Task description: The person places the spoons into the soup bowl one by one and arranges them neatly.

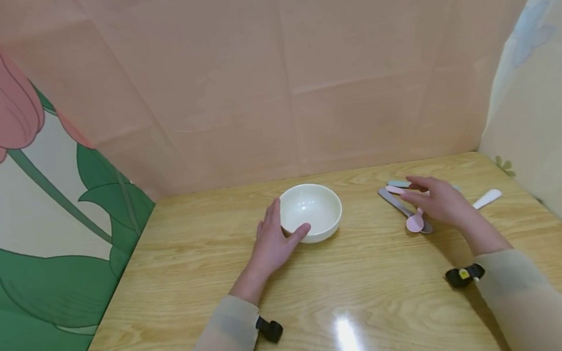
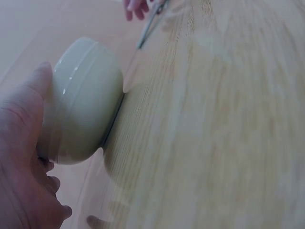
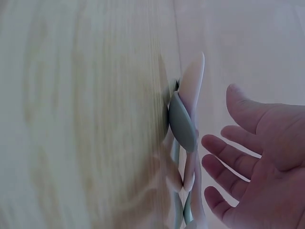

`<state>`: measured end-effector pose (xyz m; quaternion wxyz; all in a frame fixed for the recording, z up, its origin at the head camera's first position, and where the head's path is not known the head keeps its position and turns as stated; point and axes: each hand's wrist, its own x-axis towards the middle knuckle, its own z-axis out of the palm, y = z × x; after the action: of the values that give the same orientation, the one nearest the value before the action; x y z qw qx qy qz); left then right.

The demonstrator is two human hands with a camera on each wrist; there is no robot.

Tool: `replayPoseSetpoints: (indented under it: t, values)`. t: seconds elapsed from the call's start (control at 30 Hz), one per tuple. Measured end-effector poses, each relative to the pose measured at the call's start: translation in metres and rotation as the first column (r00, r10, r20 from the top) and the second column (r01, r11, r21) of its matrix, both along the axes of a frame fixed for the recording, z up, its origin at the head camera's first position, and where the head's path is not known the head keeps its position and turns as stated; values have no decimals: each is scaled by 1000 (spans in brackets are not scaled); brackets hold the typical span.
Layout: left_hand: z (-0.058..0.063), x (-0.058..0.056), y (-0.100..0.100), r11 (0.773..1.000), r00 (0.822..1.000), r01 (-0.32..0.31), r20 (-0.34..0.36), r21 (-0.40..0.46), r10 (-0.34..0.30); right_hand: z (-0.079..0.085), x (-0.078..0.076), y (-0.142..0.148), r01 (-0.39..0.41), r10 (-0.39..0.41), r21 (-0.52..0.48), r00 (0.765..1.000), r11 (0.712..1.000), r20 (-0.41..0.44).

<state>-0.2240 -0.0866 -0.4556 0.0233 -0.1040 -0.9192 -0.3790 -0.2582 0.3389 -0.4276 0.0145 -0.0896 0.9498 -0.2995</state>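
Observation:
A white bowl point(image 1: 324, 221) stands upright on the wooden table. My left hand point(image 1: 272, 245) holds its left and near side, with the thumb along the near rim and the fingers round the left. The left wrist view shows the bowl point(image 2: 88, 107) side-on with the thumb against its wall. Over a loose pile of spoons, my right hand point(image 1: 439, 202) hovers with fingers spread, gripping nothing. The pile has a pink spoon point(image 1: 415, 222), a grey spoon point(image 1: 394, 202), a light blue handle point(image 1: 397, 183) and a white handle point(image 1: 488, 198). Part of the pile is hidden under the hand.
The wooden table point(image 1: 367, 289) meets a plain pinkish cloth backdrop point(image 1: 306, 114) along its far edge. Printed cloth with flowers and leaves hangs at the left and right. Black wrist cameras sit on both sleeves.

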Motion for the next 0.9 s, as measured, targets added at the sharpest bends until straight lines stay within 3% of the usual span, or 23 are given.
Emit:
replayPoseSetpoints:
  t: [0.9]
  values:
    - [3, 3, 1, 1000, 1000, -1, 5, 22, 1, -4, -16, 6, 32, -34, 54, 998, 998, 43]
